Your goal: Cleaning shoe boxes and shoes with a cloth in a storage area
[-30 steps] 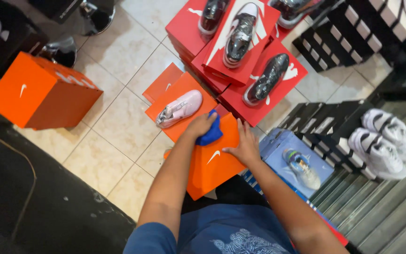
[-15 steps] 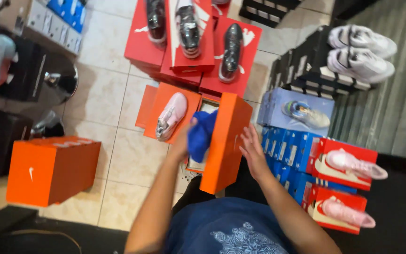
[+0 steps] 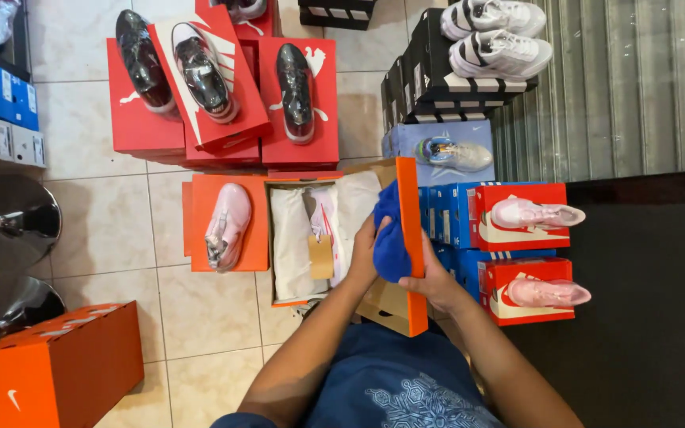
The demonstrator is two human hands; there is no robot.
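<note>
Head view: I see left hand clamped on blue cloth, pressed against orange lid. Right hand grips lid edge, lid raised upright over open box. Since earlier frame, box opened wider; shoe inside visible. Pink shoe beside, unmoved.

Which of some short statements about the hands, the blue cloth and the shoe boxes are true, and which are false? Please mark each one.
1. The left hand presses a blue cloth against the orange lid. True.
2. The right hand holds the lid's edge. True.
3. The open box is empty. False: it holds a shoe and white paper.
4. A pink shoe lies on an orange box to the left. True.
5. The dark shoes stand on blue boxes. False: on red boxes.
</note>
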